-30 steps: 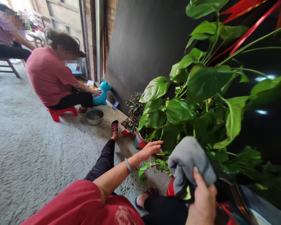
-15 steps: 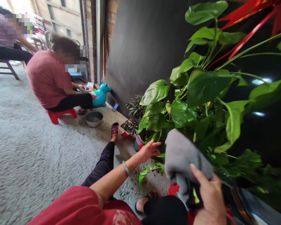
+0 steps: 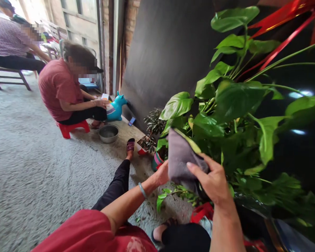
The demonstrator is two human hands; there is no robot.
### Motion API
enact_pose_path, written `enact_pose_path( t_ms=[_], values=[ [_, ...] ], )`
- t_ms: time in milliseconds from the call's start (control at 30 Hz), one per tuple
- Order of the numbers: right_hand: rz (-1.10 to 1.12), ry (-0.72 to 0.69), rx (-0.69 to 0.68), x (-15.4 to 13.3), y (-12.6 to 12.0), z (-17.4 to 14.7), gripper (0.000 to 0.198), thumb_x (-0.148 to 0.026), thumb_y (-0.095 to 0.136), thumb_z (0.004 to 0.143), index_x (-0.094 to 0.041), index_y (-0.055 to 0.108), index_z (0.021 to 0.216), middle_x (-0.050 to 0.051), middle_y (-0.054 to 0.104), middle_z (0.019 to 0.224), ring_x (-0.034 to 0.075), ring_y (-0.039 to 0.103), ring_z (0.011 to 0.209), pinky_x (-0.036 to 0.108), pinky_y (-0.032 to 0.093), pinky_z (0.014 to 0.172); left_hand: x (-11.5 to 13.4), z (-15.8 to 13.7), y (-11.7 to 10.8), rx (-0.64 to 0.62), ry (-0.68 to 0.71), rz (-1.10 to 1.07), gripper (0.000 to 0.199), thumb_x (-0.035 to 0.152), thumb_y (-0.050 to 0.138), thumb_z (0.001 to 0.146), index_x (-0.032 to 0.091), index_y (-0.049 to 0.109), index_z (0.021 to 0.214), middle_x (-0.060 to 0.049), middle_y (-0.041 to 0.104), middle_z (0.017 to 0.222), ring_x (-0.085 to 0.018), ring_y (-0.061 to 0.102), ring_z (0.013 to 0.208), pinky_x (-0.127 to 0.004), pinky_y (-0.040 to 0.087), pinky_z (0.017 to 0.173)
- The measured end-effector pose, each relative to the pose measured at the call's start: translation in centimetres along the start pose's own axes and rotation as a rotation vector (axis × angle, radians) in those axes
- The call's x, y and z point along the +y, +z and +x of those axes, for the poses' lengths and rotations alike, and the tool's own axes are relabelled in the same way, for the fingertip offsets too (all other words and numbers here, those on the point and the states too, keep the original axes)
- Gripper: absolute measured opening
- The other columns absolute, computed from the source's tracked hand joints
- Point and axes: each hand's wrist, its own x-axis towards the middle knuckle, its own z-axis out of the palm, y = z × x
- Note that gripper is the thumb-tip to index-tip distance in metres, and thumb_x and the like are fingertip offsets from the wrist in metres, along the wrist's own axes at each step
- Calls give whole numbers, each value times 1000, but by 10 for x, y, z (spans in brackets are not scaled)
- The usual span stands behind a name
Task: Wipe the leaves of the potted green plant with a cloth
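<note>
My right hand (image 3: 215,180) grips a folded grey cloth (image 3: 182,159) between thumb and fingers; a yellow-green edge shows along its top. At the cloth's left side is my left hand (image 3: 162,175), with a pale bangle on the wrist. Its fingers are hidden behind the cloth, so whether they touch or hold anything I cannot tell. Just beyond both hands grows a large potted plant with broad glossy green leaves (image 3: 207,124). A few of its leaves are covered by the cloth.
Left of the big plant stand a smaller dark-leaved plant (image 3: 155,120) and a striped pot (image 3: 157,161). A metal basin (image 3: 109,134) rests on the concrete floor near a person on a red stool (image 3: 72,128), whose hands are at a turquoise toy animal (image 3: 117,107). Red ribbon (image 3: 286,21) hangs upper right.
My right hand has brought the cloth leftward and up to my left hand, whose spread fingers were visible before and are now covered. The seated person's arm has shifted on the toy.
</note>
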Motion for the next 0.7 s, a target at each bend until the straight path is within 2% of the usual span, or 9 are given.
enact_pose_path(
  t_ms=[67, 133, 200, 300, 400, 467, 533, 600, 700],
  values=[
    [-98, -6, 203, 2, 0, 22, 47, -52, 69, 80, -21, 77, 114, 10, 77, 109, 30, 69, 101, 43, 51, 97, -2, 0, 0, -6, -24, -44, 54, 60, 56, 94, 13, 75, 114, -14, 76, 107, -28, 66, 101, -44, 47, 100],
    [-183, 67, 294, 16, 13, 45, 52, -51, 67, 74, -16, 77, 111, 18, 75, 115, 35, 67, 108, 50, 48, 102, -3, -3, 1, 6, -55, -87, 56, 63, 54, 95, 12, 75, 109, -13, 76, 101, -25, 66, 95, -44, 48, 98],
    [-201, 164, 253, 33, 33, 56, 50, -48, 67, 67, -14, 78, 102, 22, 76, 108, 38, 67, 104, 54, 49, 99, -4, -6, 2, 8, -58, -134, 51, 59, 52, 97, 14, 77, 102, -11, 77, 97, -24, 67, 91, -42, 49, 95],
    [-144, 217, 143, 43, 52, 46, 41, -48, 68, 62, -18, 78, 88, 16, 78, 90, 35, 70, 90, 51, 54, 89, -5, -9, 1, 18, -38, -218, 44, 53, 53, 97, 17, 77, 97, -10, 78, 97, -24, 68, 90, -39, 50, 91],
    [-26, 186, 114, 28, 34, 32, 41, -54, 69, 66, -20, 77, 86, 10, 78, 85, 29, 69, 81, 43, 56, 81, -6, -10, -2, 27, 0, -292, 48, 56, 51, 98, 17, 78, 104, -11, 78, 104, -26, 69, 94, -41, 49, 92],
    [42, 120, 217, 14, 12, 35, 39, -55, 73, 69, -20, 77, 87, 7, 77, 83, 26, 68, 78, 39, 55, 76, -4, -10, -2, 1, -18, -299, 57, 61, 45, 100, 14, 77, 108, -14, 77, 105, -27, 68, 97, -43, 48, 95],
    [48, 34, 388, 10, -4, 48, 39, -53, 74, 72, -20, 77, 92, 7, 77, 87, 26, 69, 81, 39, 54, 80, -3, -11, 0, -28, -61, -285, 67, 65, 39, 101, 10, 76, 112, -17, 76, 105, -27, 67, 98, -44, 47, 97],
    [-20, 16, 472, 17, -4, 62, 44, -52, 72, 71, -19, 77, 99, 11, 77, 96, 28, 69, 91, 43, 52, 90, -3, -11, 1, -35, -85, -284, 74, 68, 35, 101, 7, 75, 115, -18, 75, 105, -26, 67, 99, -43, 47, 97],
    [-81, 189, 296, 36, 22, 64, 47, -50, 72, 61, -16, 77, 93, 15, 76, 95, 34, 67, 96, 52, 47, 97, -5, -10, 3, -6, -93, -323, 75, 71, 35, 99, 9, 74, 114, -18, 76, 105, -27, 68, 98, -44, 49, 96]
  ],
)
